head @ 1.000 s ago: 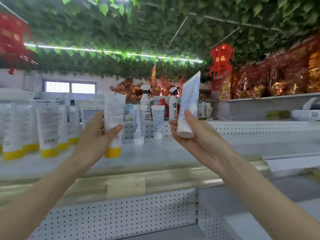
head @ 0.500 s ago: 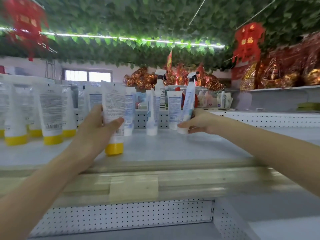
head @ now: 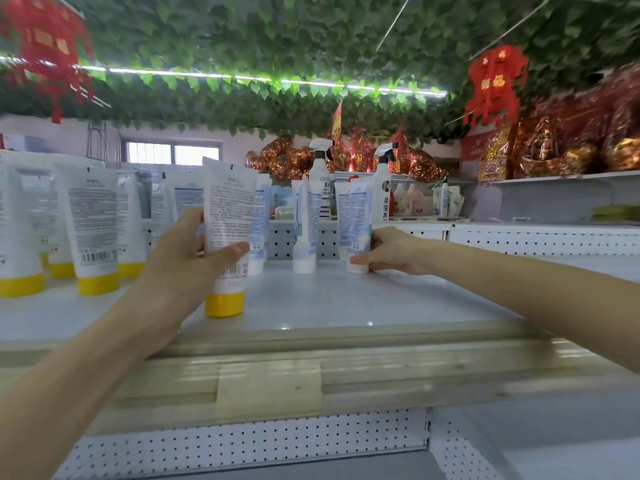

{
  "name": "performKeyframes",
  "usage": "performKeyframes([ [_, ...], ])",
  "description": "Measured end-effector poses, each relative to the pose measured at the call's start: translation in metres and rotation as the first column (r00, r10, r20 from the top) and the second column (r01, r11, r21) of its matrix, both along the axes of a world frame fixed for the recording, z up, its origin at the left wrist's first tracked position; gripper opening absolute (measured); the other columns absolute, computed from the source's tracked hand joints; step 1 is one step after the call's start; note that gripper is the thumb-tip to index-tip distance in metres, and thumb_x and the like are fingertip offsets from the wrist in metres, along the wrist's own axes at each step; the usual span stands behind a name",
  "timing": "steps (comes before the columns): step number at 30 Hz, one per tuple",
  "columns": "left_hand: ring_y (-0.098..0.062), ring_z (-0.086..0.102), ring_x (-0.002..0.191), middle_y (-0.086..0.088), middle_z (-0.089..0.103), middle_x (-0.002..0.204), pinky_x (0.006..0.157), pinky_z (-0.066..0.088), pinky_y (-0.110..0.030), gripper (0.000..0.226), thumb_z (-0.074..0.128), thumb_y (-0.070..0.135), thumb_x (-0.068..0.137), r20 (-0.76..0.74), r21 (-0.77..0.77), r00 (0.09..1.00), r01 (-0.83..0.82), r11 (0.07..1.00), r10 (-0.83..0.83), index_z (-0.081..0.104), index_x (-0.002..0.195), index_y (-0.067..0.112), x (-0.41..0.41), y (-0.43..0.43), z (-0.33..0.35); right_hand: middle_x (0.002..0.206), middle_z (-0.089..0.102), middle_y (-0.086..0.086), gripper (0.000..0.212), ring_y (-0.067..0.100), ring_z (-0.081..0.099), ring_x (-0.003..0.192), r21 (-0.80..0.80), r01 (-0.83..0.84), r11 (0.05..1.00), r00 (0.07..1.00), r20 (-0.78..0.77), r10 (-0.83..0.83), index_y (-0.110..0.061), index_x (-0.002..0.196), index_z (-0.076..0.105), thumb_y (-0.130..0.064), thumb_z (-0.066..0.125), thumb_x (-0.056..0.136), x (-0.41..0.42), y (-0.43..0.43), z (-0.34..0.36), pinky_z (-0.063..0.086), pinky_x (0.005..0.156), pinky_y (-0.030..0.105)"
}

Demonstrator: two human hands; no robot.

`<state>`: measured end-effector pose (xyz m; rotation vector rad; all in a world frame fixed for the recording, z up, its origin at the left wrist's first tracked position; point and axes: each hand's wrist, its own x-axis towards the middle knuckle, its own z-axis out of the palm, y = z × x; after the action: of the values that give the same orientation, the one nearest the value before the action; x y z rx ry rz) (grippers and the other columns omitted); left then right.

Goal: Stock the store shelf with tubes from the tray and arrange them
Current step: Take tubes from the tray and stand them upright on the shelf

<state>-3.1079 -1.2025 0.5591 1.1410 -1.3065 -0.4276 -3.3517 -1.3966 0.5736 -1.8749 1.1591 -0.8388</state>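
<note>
Tubes of two kinds stand cap-down on the shelf (head: 346, 306). Count of yellow-capped tubes (head: 91, 233): five certain, four clustered to the left of the left hand (head: 183, 271) and one in that hand; any further ones behind the cluster cannot be told apart. Count of white-capped tubes (head: 304, 230): four, one just right of the left hand's tube, one midway between the hands, one in the right hand (head: 394, 252) and one directly behind that. Left hand: fingers curled round the held yellow-capped tube (head: 228, 216) at mid-body, thumb across its printed face, its cap resting on the shelf near the front rail (head: 381, 341). Right hand: thumb and fingers pinch the held white-capped tube (head: 358, 230) low down, just above its cap, which appears to sit on the shelf; the tube is upright. Two spray bottles (head: 320, 178) rise beyond the right hand, past the perforated back panel (head: 519, 240). Edges and room: bare white surface lies between the hands, from the right hand forward to the rail, and widely to the right of the right hand; left of the left hand the cluster stands close-packed. Materials: tube bodies are white, smooth, flat at the crimped top and round at the cap, with fine print and barcodes; the white-capped ones carry pale blue print. The shelf surface is smooth and glossy. The rail is a pale beige strip bearing a blank paper label (head: 268, 388), with a white dotted panel (head: 242, 448) beneath.
</note>
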Motion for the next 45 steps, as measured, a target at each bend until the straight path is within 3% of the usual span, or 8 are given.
performKeyframes([
  [9,-0.017,0.06,0.108,0.001,0.064,0.121,0.092,0.048,-0.037,0.04,0.063,0.008,0.088,0.001,0.044,1.0,0.0,0.999,0.0,0.049,0.124,0.022,0.001,0.005,0.001,0.139,0.049,0.006,0.07,0.018,0.054,0.12,0.129,-0.066,0.989,0.973,-0.213,0.093,-0.012,0.144,0.033,-0.025,0.07,0.086,-0.02,0.019,0.025,0.042,0.107,0.033],
  [12,-0.019,0.059,0.111,0.001,0.062,0.122,0.098,0.046,-0.041,0.038,0.062,0.007,0.089,0.006,0.073,1.0,0.02,0.997,-0.021,0.048,0.12,0.025,0.004,0.007,0.004,0.13,0.051,0.009,0.075,0.02,0.057,0.115,0.095,0.005,0.995,0.97,-0.242,0.018,-0.002,0.141,0.033,-0.033,0.069,0.084,-0.038,0.047,0.036,0.046,0.103,0.033],
  [18,-0.016,0.06,0.108,0.002,0.063,0.119,0.083,0.05,-0.035,0.045,0.064,0.009,0.088,0.044,0.133,0.994,0.092,0.987,-0.099,0.051,0.128,0.025,0.015,0.014,0.01,0.113,0.063,0.005,0.038,0.014,0.067,0.098,-0.166,-0.08,0.983,0.949,-0.316,0.024,-0.012,0.11,0.057,-0.037,0.068,0.084,-0.02,0.112,0.034,0.056,0.086,0.026],
  [21,-0.013,0.061,0.103,0.003,0.063,0.116,0.076,0.052,-0.029,0.039,0.064,0.014,0.088,0.089,0.156,0.988,0.108,0.982,-0.123,0.054,0.125,0.024,0.021,0.016,0.011,0.113,0.065,0.003,0.034,0.012,0.066,0.099,-0.154,-0.223,0.963,0.948,-0.266,0.177,-0.015,0.114,0.058,-0.031,0.067,0.086,0.017,0.14,0.029,0.055,0.085,0.024],
  [27,-0.014,0.059,0.099,0.009,0.059,0.102,0.092,0.05,-0.042,0.027,0.061,0.035,0.089,0.178,0.05,0.98,-0.101,0.994,0.091,0.054,0.111,0.022,0.062,0.041,0.011,0.125,0.055,-0.002,0.05,0.01,0.057,0.108,-0.117,-0.299,0.947,0.924,-0.283,0.257,-0.013,0.133,0.047,-0.029,0.064,0.089,0.096,0.157,0.015,0.052,0.086,0.02],
  [32,-0.005,0.059,0.082,0.011,0.06,0.09,0.066,0.045,-0.013,0.017,0.06,0.027,0.091,0.291,-0.165,0.914,-0.244,0.956,0.284,0.057,0.104,0.017,0.131,0.075,0.015,0.12,0.064,0.004,0.039,0.018,0.062,0.109,-0.121,-0.233,0.965,0.967,-0.131,0.217,-0.012,0.123,0.058,-0.012,0.069,0.086,0.142,0.164,0.009,0.053,0.089,0.027],
  [37,-0.005,0.059,0.082,0.014,0.061,0.085,0.07,0.046,-0.03,0.011,0.058,0.03,0.092,0.413,-0.213,0.823,-0.331,0.919,0.392,0.057,0.1,0.022,0.199,0.097,0.018,0.101,0.067,0.001,0.027,0.014,0.064,0.092,-0.124,-0.133,0.983,0.99,-0.072,0.125,-0.017,0.103,0.062,-0.008,0.074,0.081,0.177,0.179,0.008,0.056,0.075,0.022],
  [45,-0.008,0.06,0.087,0.013,0.063,0.094,0.081,0.049,-0.038,0.021,0.051,0.044,0.092,0.528,-0.148,0.754,-0.371,0.917,0.39,0.058,0.098,0.025,0.288,0.123,0.008,0.113,0.067,0.005,0.039,0.017,0.064,0.101,-0.113,-0.183,0.977,0.978,-0.124,0.169,-0.011,0.116,0.061,-0.01,0.075,0.08,0.269,0.213,0.014,0.056,0.078,0.023],
])
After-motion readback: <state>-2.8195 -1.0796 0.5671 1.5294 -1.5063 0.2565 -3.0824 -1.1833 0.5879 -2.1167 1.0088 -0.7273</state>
